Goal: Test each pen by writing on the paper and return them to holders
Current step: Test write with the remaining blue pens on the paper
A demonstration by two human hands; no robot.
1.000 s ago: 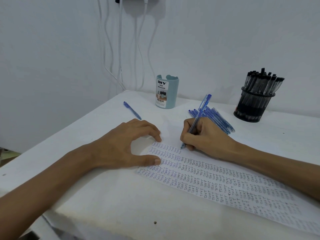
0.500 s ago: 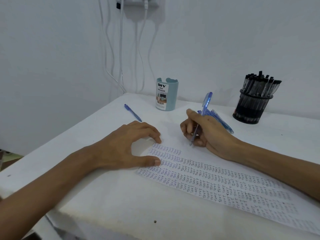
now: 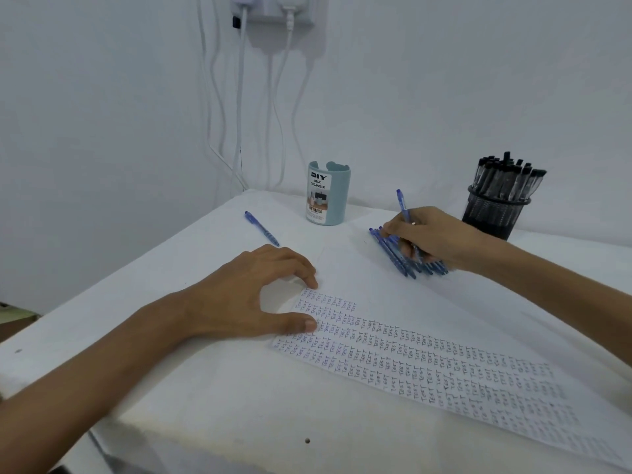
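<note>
A sheet of paper [image 3: 427,364] covered in rows of the word "TEST" lies across the white table. My left hand [image 3: 249,299] rests on its left end, fingertips and thumb pressing it flat. My right hand [image 3: 431,237] grips a blue pen [image 3: 403,205], held upright over a pile of blue pens [image 3: 400,256] behind the paper. A light blue holder [image 3: 327,193] labelled "DIY desk organizer" stands at the back. A black mesh holder [image 3: 496,213] full of black pens stands at the back right.
One loose blue pen [image 3: 261,229] lies on the table left of the blue holder. White cables [image 3: 239,114] hang down the wall from a socket behind the table. The table's left edge [image 3: 113,275] runs diagonally.
My right hand has lifted the blue pen off the paper and carried it back and right to the pile of blue pens. My left hand has stayed on the paper.
</note>
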